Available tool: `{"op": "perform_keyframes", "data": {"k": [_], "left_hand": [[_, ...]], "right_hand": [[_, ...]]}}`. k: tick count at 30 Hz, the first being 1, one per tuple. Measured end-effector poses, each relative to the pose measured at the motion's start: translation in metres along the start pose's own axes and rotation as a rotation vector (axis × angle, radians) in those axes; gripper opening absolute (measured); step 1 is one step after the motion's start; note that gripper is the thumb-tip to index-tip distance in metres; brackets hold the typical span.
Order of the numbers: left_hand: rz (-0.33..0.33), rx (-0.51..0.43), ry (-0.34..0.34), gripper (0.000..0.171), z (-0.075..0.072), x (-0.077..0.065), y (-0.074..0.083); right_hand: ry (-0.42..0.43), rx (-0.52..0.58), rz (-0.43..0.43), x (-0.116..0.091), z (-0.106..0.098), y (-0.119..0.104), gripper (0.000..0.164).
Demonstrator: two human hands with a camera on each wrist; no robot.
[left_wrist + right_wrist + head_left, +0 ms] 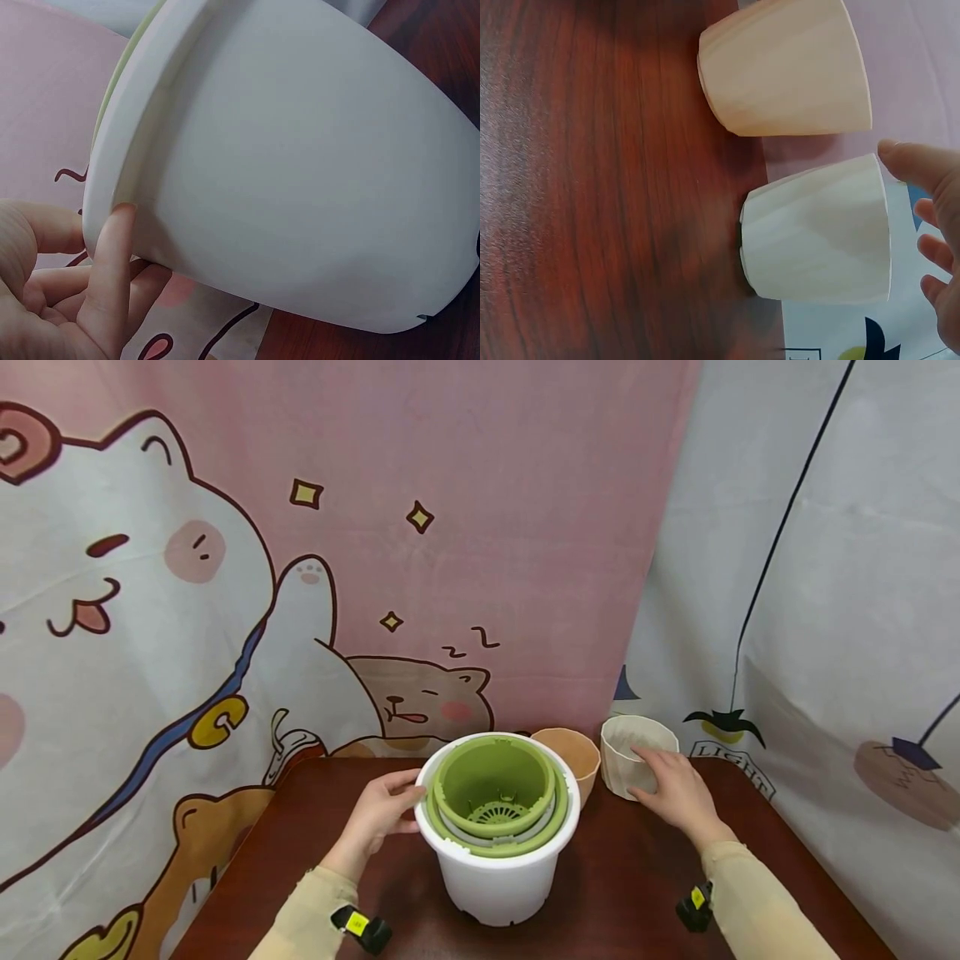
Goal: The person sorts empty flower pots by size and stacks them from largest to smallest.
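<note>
A large white flower pot [495,889] stands upright on the table, with green pots [491,768] and a grey one nested inside it. My left hand [381,817] pinches its rim at the left side. In the left wrist view, fingers hold the lip of the white wall [300,150] from both sides. My right hand [677,792] is over a small cream-white pot [619,770] at the back right. Seen from the right wrist, its fingers are loosely spread by that pot's rim, gripping nothing. A peach pot [787,71] is beside the cream-white one, partly behind the large pot in the head view.
The dark red-brown wooden table [622,893] has its back edge against a cartoon-printed cloth [510,568]. More pale cloth [847,635] hangs along the right side. Both small pots stand near the back edge.
</note>
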State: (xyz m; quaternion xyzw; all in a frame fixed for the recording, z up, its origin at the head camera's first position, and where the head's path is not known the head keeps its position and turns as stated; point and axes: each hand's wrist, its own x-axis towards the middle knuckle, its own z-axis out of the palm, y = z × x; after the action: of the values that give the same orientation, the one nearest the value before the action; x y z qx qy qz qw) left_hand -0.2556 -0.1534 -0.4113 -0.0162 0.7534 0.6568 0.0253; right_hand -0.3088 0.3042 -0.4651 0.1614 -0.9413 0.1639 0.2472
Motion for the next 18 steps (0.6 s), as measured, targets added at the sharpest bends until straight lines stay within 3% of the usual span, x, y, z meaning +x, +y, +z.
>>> {"op": "perform_keyframes", "data": {"k": [18], "left_hand": [[0.001,0.002,0.002,0.038,0.000,0.001,0.000]], "right_hand": [[-0.104,-0.032,0.014,0.020,0.010,0.009,0.073]]}}
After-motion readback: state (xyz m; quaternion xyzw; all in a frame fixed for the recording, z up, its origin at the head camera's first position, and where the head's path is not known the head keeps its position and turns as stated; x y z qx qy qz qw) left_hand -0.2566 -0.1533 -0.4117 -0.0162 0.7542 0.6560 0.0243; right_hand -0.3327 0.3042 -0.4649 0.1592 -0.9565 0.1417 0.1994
